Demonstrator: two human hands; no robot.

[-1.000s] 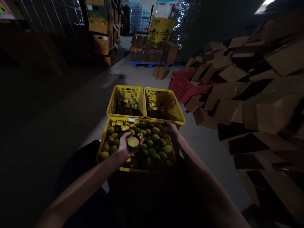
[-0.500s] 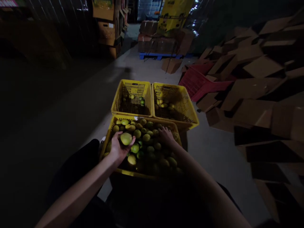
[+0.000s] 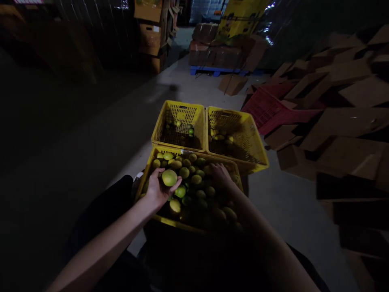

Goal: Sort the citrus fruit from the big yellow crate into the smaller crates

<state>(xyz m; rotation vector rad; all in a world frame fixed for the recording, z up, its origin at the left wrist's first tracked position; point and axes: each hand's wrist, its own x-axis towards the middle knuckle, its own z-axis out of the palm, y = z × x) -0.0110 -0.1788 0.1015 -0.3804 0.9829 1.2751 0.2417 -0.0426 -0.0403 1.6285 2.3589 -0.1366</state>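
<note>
My left hand (image 3: 157, 190) is closed around a large yellow-green lemon (image 3: 169, 177), held palm up over the front yellow crate (image 3: 169, 221). That crate holds many lemons (image 3: 184, 173), from yellow to bright green, with its near right part in deep shadow. At the crate's far right side, my right hand (image 3: 222, 175) reaches down among the fruit. Its fingers are bent downward, and what lies under them is too dark to make out.
Beyond the front crate, a left yellow crate (image 3: 155, 130) and a right yellow crate (image 3: 257, 149) each hold several lemons. To the right lie a red crate (image 3: 267, 109) and a heap of cardboard boxes (image 3: 349, 150). A loaded blue pallet (image 3: 216, 72) and stacked cartons (image 3: 150, 38) stand farther back.
The view has swung a little left, so everything sits farther right. My left hand keeps the same lemon; the fingers of my right hand look more bent over the fruit.
</note>
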